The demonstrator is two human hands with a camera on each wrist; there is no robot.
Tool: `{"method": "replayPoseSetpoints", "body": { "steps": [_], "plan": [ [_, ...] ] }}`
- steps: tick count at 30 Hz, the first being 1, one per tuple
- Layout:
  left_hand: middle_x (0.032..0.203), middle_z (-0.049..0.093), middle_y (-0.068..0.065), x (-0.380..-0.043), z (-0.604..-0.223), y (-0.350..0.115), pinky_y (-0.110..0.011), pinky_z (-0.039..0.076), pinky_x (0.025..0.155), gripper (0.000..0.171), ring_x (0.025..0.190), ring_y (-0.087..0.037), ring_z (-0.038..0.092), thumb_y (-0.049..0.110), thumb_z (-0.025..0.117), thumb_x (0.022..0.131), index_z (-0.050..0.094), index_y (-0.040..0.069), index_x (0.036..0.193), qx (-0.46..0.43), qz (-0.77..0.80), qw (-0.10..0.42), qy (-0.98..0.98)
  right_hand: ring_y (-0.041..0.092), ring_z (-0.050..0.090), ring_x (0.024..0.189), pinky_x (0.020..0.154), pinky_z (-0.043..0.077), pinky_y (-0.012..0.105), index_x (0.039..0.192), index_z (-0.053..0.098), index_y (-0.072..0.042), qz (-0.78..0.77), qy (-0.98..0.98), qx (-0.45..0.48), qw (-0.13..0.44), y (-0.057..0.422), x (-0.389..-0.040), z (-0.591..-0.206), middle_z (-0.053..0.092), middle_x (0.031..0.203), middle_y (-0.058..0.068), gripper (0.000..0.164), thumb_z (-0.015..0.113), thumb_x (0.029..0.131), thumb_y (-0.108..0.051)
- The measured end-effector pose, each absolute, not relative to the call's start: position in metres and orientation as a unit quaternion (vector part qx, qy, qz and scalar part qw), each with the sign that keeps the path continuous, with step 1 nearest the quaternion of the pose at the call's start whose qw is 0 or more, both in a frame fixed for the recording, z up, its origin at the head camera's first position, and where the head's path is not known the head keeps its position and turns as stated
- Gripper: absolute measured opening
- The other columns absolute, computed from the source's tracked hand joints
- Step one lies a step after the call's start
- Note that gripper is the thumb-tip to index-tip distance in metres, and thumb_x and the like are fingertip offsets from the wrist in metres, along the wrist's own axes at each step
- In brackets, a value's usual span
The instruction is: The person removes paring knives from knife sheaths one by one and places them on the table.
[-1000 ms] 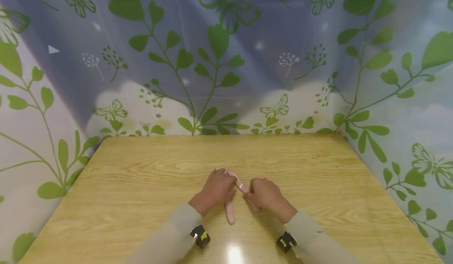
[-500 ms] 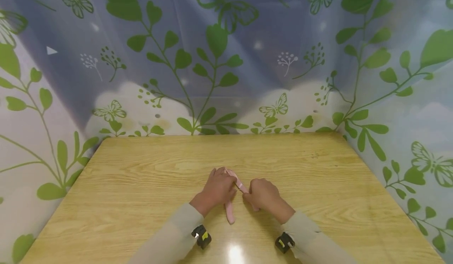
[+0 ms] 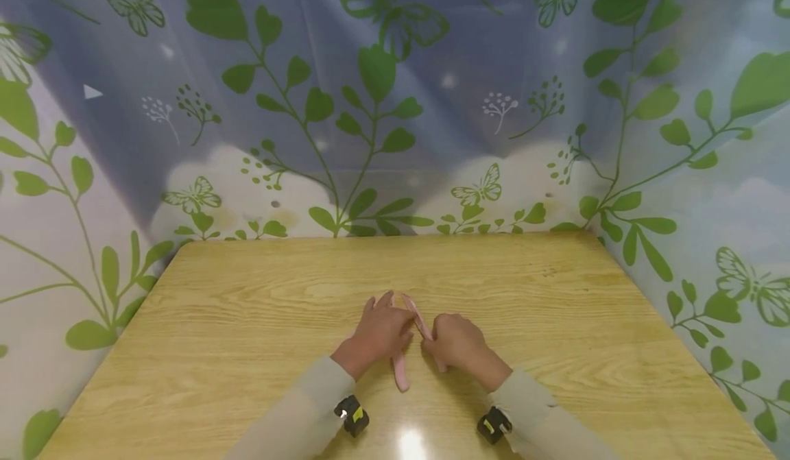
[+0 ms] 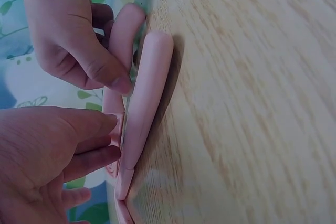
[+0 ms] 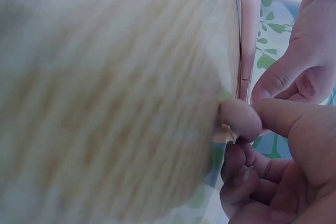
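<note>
Two slim pink arms with rounded ends make a narrow inverted V on the table; whether they are joined is hidden. The left arm of the pink V-shaped tool (image 3: 401, 372) lies flat, its seam showing in the left wrist view. My right hand (image 3: 459, 340) grips the right pink arm (image 4: 126, 32) near its rounded, slightly curved end. Its thumb lies along that arm. My left hand (image 3: 379, 326) is over the far end of the V, other fingers spread, with thumb and index fingertips at the right arm. In the right wrist view, a blurred rounded pink end (image 5: 241, 119) shows by the right thumb.
The wood-grain table (image 3: 247, 309) extends around both hands. A leaf-and-butterfly printed curtain (image 3: 389, 138) stands behind it and at both sides. Each sleeve carries a black wrist camera (image 3: 352, 415). Light reflects from the near tabletop (image 3: 410, 443).
The right pink arm has turned in my right hand, and its pale mark is no longer visible. Its far tip now stands apart from my left hand. The left pink arm keeps its place.
</note>
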State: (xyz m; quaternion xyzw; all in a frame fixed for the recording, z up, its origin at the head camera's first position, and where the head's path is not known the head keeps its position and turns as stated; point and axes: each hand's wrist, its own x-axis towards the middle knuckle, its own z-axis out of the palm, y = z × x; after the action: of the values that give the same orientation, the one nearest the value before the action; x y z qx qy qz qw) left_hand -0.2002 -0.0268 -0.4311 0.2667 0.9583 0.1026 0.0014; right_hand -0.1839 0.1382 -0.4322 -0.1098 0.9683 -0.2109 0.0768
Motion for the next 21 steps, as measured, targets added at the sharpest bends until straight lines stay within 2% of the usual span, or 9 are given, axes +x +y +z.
{"method": "replayPoseSetpoints", "body": {
  "steps": [10,14,21],
  "plan": [
    [0.115,0.070,-0.002,-0.2015,-0.4342,-0.0290,-0.059,0.036,0.100,0.022,0.132,-0.038,0.035,0.022,0.056,0.096,0.066,0.020,0.116,0.264,0.088,-0.009,0.960,0.011,0.046,0.042,0.038,0.033,0.023,0.055,0.054,-0.013,-0.218,0.966,-0.127,0.051,0.1359,-0.1813,-0.4316,0.053,0.043,-0.003,0.036,0.070,0.084,-0.025],
    [0.115,0.070,-0.004,-0.2017,-0.4328,-0.0299,-0.060,0.039,0.097,0.020,0.131,-0.040,0.036,0.020,0.055,0.097,0.067,0.019,0.112,0.265,0.106,-0.011,0.958,0.010,0.045,0.041,0.037,0.031,0.022,0.060,0.056,-0.011,-0.236,0.963,-0.125,0.047,0.1374,-0.1810,-0.4335,0.053,0.046,-0.002,0.032,0.070,0.085,-0.024],
    [0.116,0.069,-0.002,-0.2043,-0.4285,-0.0329,-0.060,0.045,0.090,0.025,0.128,-0.040,0.040,0.022,0.054,0.096,0.064,0.020,0.119,0.273,0.104,-0.020,0.956,0.010,0.046,0.044,0.038,0.034,0.023,0.065,0.058,-0.010,-0.253,0.959,-0.129,0.019,0.1410,-0.1816,-0.4337,0.053,0.051,-0.002,0.029,0.070,0.086,-0.025]
  ]
}}
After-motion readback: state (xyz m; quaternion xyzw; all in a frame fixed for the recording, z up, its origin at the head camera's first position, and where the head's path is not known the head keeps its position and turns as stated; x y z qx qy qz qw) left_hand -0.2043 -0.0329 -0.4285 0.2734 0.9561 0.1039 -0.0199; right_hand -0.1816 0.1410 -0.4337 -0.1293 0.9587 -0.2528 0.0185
